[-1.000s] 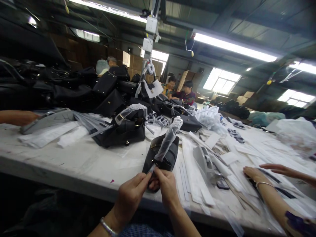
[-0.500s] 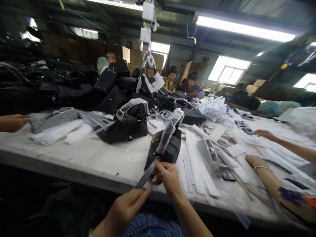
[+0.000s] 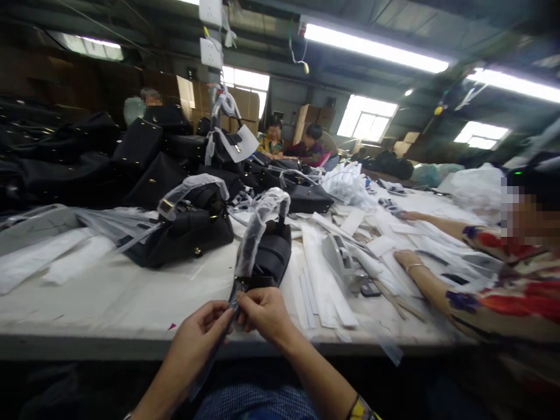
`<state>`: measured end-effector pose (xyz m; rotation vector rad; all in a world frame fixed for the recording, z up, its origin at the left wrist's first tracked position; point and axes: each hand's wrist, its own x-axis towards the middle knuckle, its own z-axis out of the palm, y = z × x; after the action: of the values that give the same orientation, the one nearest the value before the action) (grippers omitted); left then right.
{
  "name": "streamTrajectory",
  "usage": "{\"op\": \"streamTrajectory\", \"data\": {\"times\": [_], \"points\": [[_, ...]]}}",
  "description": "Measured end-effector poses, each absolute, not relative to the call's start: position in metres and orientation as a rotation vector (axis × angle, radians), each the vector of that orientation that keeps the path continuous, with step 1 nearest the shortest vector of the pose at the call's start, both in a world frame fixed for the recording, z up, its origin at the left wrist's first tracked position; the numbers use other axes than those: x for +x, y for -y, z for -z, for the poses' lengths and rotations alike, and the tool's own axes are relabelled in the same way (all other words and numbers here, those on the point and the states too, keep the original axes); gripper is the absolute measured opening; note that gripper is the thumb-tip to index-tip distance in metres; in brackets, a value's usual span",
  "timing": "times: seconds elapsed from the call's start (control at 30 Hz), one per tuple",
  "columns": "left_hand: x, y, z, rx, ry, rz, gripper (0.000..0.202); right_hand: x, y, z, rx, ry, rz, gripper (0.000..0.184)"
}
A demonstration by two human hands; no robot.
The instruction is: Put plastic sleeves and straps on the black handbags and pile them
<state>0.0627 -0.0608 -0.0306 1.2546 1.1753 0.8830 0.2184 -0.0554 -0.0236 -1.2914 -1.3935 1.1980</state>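
Note:
A small black handbag (image 3: 273,256) stands at the table's front edge, its handle (image 3: 251,245) wrapped in clear plastic. A dark strap (image 3: 205,367) in clear film runs from the bag down toward my lap. My left hand (image 3: 203,329) pinches the strap between thumb and fingers. Close beside it, my right hand (image 3: 265,315) grips the strap's upper end just below the bag. The fingertips of both hands almost meet. To the left, a second black handbag (image 3: 188,230) with a wrapped handle sits on the table.
Black handbags (image 3: 149,166) are piled at the back left. White paper strips (image 3: 326,280), a tape dispenser (image 3: 339,256) and a small black item (image 3: 370,288) lie to the right. A co-worker's hand (image 3: 406,258) rests among the strips. The white table (image 3: 109,303) extends left.
The view has turned right, showing more of the co-worker. My left hand has moved up the strap toward my right hand, and its fingers now pinch the strap.

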Motion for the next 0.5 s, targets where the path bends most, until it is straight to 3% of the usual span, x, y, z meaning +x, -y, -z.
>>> {"op": "streamTrajectory", "data": {"times": [0.1, 0.3, 0.43, 0.5], "points": [[0.065, 0.063, 0.048, 1.172, -1.248, -0.93, 0.05, 0.246, 0.058, 0.015, -1.298, 1.552, -1.02, 0.049], [0.07, 0.063, 0.069, 1.154, -1.263, -0.998, 0.059, 0.398, 0.047, -0.015, -1.832, 1.247, -0.159, 0.026], [0.071, 0.061, 0.072, 1.198, -1.232, -0.976, 0.061, 0.488, 0.03, -0.008, -2.044, 1.089, -0.23, 0.021], [0.069, 0.059, 0.073, 1.208, -1.221, -0.951, 0.061, 0.508, 0.025, 0.005, -2.1, 1.021, -0.348, 0.028]]}}
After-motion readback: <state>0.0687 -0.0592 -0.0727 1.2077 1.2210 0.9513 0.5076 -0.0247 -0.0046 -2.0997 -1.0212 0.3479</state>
